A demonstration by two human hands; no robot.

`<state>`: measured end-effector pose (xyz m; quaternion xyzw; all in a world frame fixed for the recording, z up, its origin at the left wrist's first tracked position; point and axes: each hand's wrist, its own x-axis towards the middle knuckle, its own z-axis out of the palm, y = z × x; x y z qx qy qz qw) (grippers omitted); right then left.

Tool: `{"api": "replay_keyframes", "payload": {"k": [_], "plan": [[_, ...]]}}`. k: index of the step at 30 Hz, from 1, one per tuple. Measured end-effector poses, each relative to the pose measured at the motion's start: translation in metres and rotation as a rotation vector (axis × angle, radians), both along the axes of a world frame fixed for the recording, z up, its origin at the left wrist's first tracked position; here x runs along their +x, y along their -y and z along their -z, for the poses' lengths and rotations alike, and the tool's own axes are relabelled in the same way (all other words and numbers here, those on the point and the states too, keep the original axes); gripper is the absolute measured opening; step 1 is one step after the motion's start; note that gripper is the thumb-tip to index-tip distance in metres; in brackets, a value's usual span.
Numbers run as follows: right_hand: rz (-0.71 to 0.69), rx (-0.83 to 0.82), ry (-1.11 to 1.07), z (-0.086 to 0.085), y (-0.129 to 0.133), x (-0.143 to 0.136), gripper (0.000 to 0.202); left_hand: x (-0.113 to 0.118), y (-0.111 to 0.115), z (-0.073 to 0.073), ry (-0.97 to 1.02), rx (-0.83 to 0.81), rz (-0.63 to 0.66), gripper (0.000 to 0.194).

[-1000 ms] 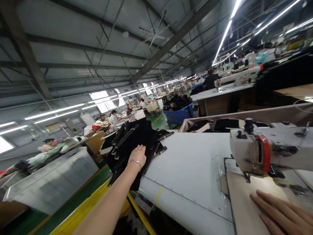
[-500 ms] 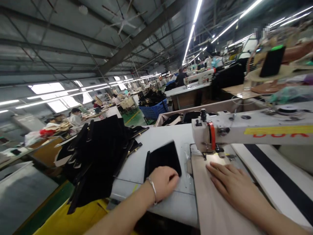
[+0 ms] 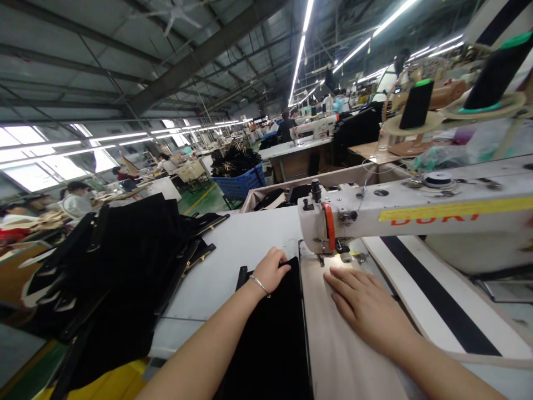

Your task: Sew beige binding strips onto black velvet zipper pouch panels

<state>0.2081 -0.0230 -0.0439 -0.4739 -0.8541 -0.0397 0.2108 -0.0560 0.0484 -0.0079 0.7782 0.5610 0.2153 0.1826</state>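
The left hand, fingers narrow, held black cloth at twelve o'clock; the right hand, fingers flat, apparently steadied beige cloth.

Pile at left on table, machine at right, its head over cloth. Panel just left of cloth. Bin behind table.

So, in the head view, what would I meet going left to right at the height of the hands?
Pile of black pieces → left hand → right hand → white panel with a dark stripe.
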Motion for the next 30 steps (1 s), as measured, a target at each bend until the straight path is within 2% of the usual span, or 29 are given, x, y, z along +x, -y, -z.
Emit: {"api": "replay_keyframes", "payload": {"k": [1,3,6,8,10,12,15,17,21,24,30], "plan": [[0.001,-0.002,-0.001,0.000,0.000,0.000,0.041,-0.007,0.006,-0.009,0.032,-0.012,0.023,0.008],[0.003,-0.007,-0.003,0.000,0.000,-0.001,0.041,-0.026,0.018,-0.036,0.165,-0.045,0.038,0.013],[0.005,-0.012,-0.006,0.000,-0.001,-0.002,0.041,-0.048,0.033,-0.080,0.513,-0.112,-0.056,0.023],[0.010,-0.013,-0.007,-0.001,-0.002,-0.003,0.042,-0.045,0.037,-0.092,0.591,-0.172,-0.071,0.024],[0.012,-0.015,-0.006,-0.001,-0.002,-0.004,0.042,-0.025,0.034,-0.081,0.529,-0.221,-0.008,0.021],[0.011,-0.017,-0.002,-0.002,-0.001,-0.003,0.041,0.006,0.026,-0.054,0.384,-0.224,0.070,0.017],[0.013,-0.020,0.001,-0.002,0.001,-0.002,0.041,0.048,0.014,-0.010,0.194,-0.136,0.074,0.012],[0.016,-0.021,0.001,-0.003,0.001,-0.001,0.043,0.063,0.009,0.004,0.141,-0.083,0.063,0.008],[0.013,-0.022,0.001,-0.003,0.000,0.000,0.044,0.068,0.005,0.005,0.082,-0.049,0.087,0.002],[0.012,-0.021,0.003,-0.003,-0.001,-0.001,0.045,0.068,0.003,0.004,0.049,-0.035,0.079,0.004],[0.018,-0.018,0.015,-0.002,0.000,0.000,0.048,0.072,0.000,0.011,0.016,-0.007,0.059,0.007]]}}
